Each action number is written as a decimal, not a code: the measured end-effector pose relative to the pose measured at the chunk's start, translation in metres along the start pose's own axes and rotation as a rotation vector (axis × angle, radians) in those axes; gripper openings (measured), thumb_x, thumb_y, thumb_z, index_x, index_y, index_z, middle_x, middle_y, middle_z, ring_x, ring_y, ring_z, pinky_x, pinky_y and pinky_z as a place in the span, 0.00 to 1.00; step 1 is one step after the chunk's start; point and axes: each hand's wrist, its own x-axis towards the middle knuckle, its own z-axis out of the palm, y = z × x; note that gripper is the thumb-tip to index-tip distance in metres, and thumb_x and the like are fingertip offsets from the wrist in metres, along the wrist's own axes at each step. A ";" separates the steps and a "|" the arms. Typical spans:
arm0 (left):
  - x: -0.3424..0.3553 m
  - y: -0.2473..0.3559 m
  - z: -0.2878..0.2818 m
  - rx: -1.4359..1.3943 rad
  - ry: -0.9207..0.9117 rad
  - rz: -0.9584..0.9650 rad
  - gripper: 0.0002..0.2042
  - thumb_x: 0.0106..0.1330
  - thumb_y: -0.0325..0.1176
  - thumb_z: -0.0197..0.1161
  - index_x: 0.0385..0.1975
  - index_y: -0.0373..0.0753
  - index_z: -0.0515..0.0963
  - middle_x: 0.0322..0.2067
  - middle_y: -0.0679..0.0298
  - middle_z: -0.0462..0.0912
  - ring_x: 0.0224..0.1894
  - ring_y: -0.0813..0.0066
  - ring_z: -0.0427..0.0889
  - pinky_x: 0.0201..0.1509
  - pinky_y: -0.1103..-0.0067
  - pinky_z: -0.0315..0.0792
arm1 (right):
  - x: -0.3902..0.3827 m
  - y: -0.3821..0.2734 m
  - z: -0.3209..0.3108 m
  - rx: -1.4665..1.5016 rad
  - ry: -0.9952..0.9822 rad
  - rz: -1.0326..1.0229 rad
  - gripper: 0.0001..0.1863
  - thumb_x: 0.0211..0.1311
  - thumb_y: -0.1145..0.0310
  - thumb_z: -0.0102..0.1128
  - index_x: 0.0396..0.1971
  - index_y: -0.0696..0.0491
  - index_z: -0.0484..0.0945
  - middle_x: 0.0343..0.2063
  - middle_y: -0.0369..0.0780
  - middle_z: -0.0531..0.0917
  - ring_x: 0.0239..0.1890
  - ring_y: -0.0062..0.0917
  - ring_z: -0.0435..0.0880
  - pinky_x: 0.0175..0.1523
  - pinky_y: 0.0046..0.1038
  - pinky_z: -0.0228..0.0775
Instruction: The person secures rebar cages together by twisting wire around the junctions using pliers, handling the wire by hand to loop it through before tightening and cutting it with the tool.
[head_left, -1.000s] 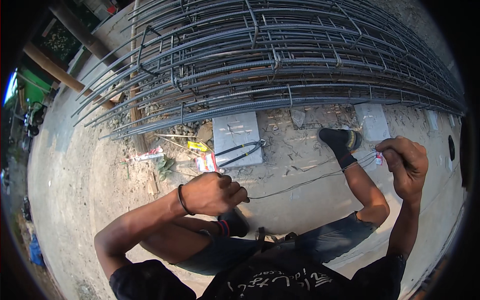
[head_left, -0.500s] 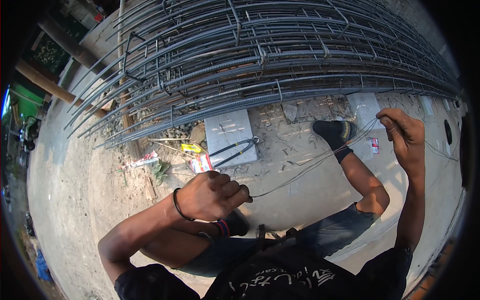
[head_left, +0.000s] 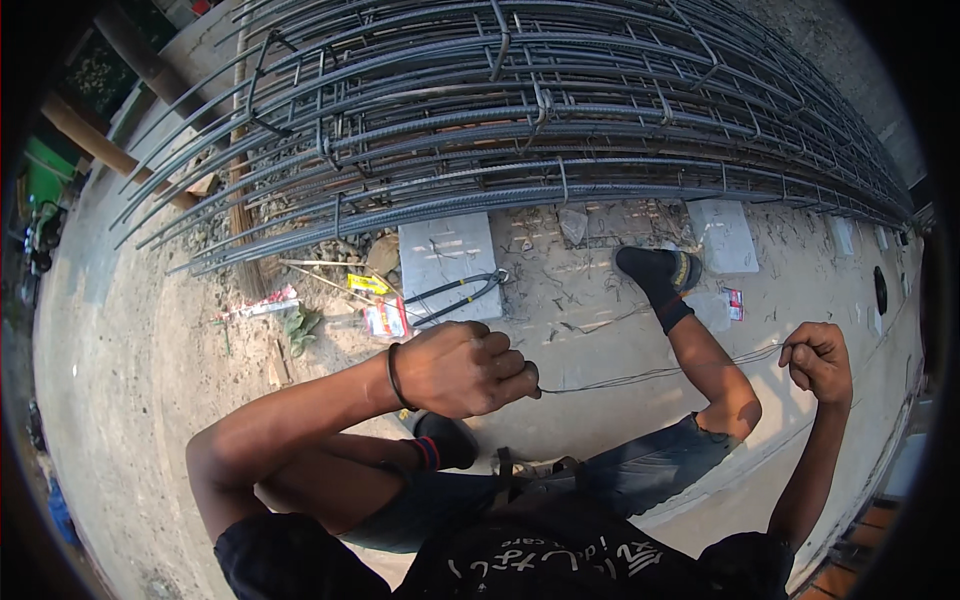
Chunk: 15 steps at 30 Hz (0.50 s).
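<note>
I hold thin tie wires (head_left: 655, 374) stretched between my hands above the ground. My left hand (head_left: 462, 368), with a black band at the wrist, is closed in a fist on one end. My right hand (head_left: 815, 363) is closed on the wires at the right, fingers curled. Beyond my left hand, long-handled nippers (head_left: 452, 302) with yellow marks lie on a pale square block (head_left: 440, 250). My legs are bent under my arms, with one black shoe (head_left: 650, 275) below the rebar.
A large stack of tied rebar cages (head_left: 520, 120) spans the top, beside wooden poles (head_left: 105, 140). Another pale block (head_left: 722, 235), colored wrappers (head_left: 385, 316), stones (head_left: 380, 250) and sticks lie on the concrete ground (head_left: 140, 380). Parked motorbikes (head_left: 45, 235) are at far left.
My right hand rose, then came down to a lower position than before. My left hand has moved slightly right and up. The wires between them now run more nearly level.
</note>
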 end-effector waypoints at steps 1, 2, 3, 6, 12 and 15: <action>0.012 0.003 0.004 -0.041 0.071 0.000 0.08 0.54 0.36 0.58 0.29 0.38 0.74 0.19 0.69 0.73 0.22 0.77 0.75 0.20 0.79 0.71 | -0.009 0.013 -0.011 0.024 0.001 0.125 0.18 0.59 0.60 0.60 0.22 0.62 0.75 0.10 0.34 0.70 0.07 0.11 0.61 0.12 0.17 0.48; 0.022 0.007 0.006 -0.075 0.131 -0.014 0.08 0.54 0.36 0.59 0.29 0.38 0.74 0.18 0.69 0.73 0.22 0.77 0.75 0.20 0.80 0.71 | -0.014 0.033 -0.016 0.057 -0.011 0.243 0.18 0.59 0.60 0.59 0.22 0.62 0.74 0.10 0.32 0.68 0.08 0.11 0.59 0.13 0.18 0.46; 0.032 0.008 0.009 -0.120 0.208 -0.013 0.08 0.54 0.36 0.59 0.28 0.39 0.74 0.18 0.69 0.73 0.22 0.77 0.75 0.20 0.80 0.71 | -0.027 0.048 -0.013 0.061 -0.032 0.320 0.17 0.60 0.62 0.59 0.22 0.61 0.74 0.09 0.32 0.66 0.09 0.12 0.59 0.14 0.18 0.46; 0.065 -0.021 0.034 -0.084 0.407 -0.144 0.09 0.52 0.36 0.66 0.24 0.39 0.76 0.13 0.67 0.70 0.19 0.72 0.73 0.18 0.76 0.68 | -0.070 0.100 0.018 0.220 -0.235 0.578 0.10 0.62 0.72 0.53 0.23 0.61 0.75 0.10 0.36 0.70 0.10 0.16 0.64 0.16 0.20 0.54; 0.109 -0.035 0.099 -0.210 0.050 -0.098 0.09 0.54 0.36 0.63 0.19 0.37 0.79 0.17 0.57 0.78 0.24 0.57 0.80 0.27 0.68 0.73 | -0.140 0.126 0.113 0.009 -0.306 0.674 0.12 0.62 0.67 0.54 0.40 0.60 0.75 0.30 0.41 0.81 0.37 0.25 0.79 0.44 0.26 0.69; 0.138 0.005 0.116 -0.311 -0.124 0.014 0.12 0.55 0.38 0.62 0.17 0.36 0.79 0.17 0.54 0.78 0.25 0.57 0.81 0.28 0.67 0.74 | -0.133 0.090 0.138 -0.156 0.158 0.376 0.20 0.62 0.66 0.56 0.50 0.60 0.69 0.37 0.42 0.80 0.47 0.29 0.77 0.54 0.31 0.66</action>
